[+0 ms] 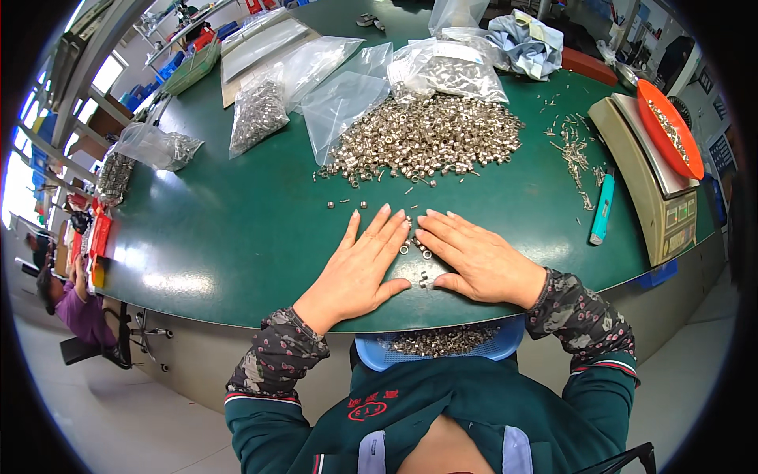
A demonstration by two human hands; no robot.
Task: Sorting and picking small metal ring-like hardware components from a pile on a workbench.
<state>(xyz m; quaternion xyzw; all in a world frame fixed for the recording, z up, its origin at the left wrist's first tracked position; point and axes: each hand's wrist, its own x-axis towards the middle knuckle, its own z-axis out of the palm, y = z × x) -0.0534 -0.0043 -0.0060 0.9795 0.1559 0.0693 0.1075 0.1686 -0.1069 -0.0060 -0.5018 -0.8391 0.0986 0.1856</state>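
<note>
My left hand [359, 265] and my right hand [478, 257] lie palm down on the green table [213, 229], fingers stretched out and pointing away from me. Between them are a few small metal rings [426, 254], some partly covered by my fingers. Small metal bits [424, 278] lie between my thumbs. Beyond my fingertips spreads a large pile of shiny metal rings [426, 138], with a few loose ones on its near side. In front of my body, below the table edge, a blue basket [387, 359] holds many more small metal pieces. What lies under my palms is hidden.
Clear plastic bags of metal parts [260, 114] stand behind and left of the pile. On the right are thin metal slivers [575, 150], a teal utility knife [602, 209] and a weighing scale [639, 150] bearing an orange-red bowl [671, 130]. Someone in purple [83, 316] sits far left.
</note>
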